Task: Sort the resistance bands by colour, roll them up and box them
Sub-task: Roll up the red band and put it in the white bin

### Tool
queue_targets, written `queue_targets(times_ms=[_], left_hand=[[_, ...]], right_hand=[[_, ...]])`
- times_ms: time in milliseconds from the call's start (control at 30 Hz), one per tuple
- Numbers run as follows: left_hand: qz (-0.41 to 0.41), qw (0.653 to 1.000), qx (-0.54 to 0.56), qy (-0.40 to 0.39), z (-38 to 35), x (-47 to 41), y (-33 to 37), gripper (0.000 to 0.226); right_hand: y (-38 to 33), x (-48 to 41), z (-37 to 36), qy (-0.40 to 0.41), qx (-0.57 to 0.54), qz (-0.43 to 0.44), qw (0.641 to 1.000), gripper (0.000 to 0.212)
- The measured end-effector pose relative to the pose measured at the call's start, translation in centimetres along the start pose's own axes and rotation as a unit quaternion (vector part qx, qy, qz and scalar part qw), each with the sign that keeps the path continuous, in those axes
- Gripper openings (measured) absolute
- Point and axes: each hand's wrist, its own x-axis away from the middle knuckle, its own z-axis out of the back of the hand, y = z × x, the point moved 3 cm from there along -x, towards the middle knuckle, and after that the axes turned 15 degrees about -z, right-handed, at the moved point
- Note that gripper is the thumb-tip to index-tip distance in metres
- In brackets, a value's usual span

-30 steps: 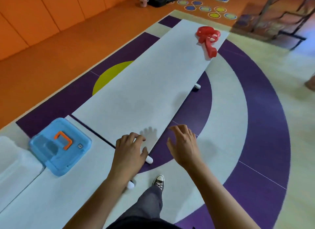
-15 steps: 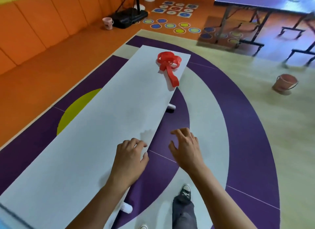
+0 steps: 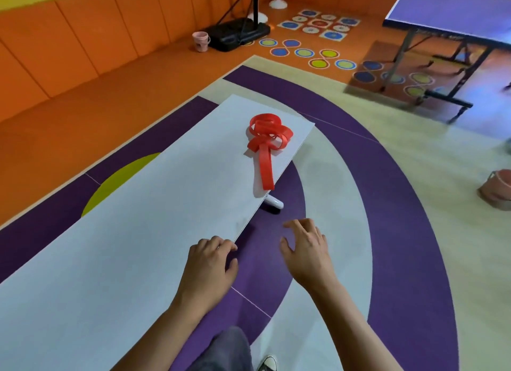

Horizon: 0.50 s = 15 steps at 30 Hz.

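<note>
A tangle of red resistance bands (image 3: 267, 138) lies near the far end of a long white table (image 3: 132, 232), one strap trailing toward the table's right edge. My left hand (image 3: 208, 267) hovers over the table's right edge with loosely curled fingers and holds nothing. My right hand (image 3: 307, 250) hangs beside the table over the purple floor, fingers spread and relaxed, empty. Both hands are well short of the bands. No box is in view.
A white table foot (image 3: 273, 202) sticks out under the right edge. A pink bucket (image 3: 497, 189) stands on the floor at right, a blue table-tennis table (image 3: 453, 16) at the far right, a black weighted base (image 3: 237, 36) and a pink cup (image 3: 201, 40) by the orange wall.
The view has moved forward along the table: the blue box at left has left the frame and the red bands are much nearer. Both hands stay empty out in front.
</note>
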Motion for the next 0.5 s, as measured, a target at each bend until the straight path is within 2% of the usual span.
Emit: queue_targets(times_ms=[200, 500], left_hand=[[0.018, 1.000, 0.010, 0.005, -2.4, -9.6, -0.8, 0.017], [0.050, 0.998, 0.034, 0.000, -3.3, -24.2, -5.1, 0.022]], right_hand=[[-0.3, -10.6, -0.1, -0.021, 0.019, 0.005, 1.000, 0.033], [-3.3, -24.8, 0.7, -0.044, 0.045, 0.028, 0.998, 0.031]])
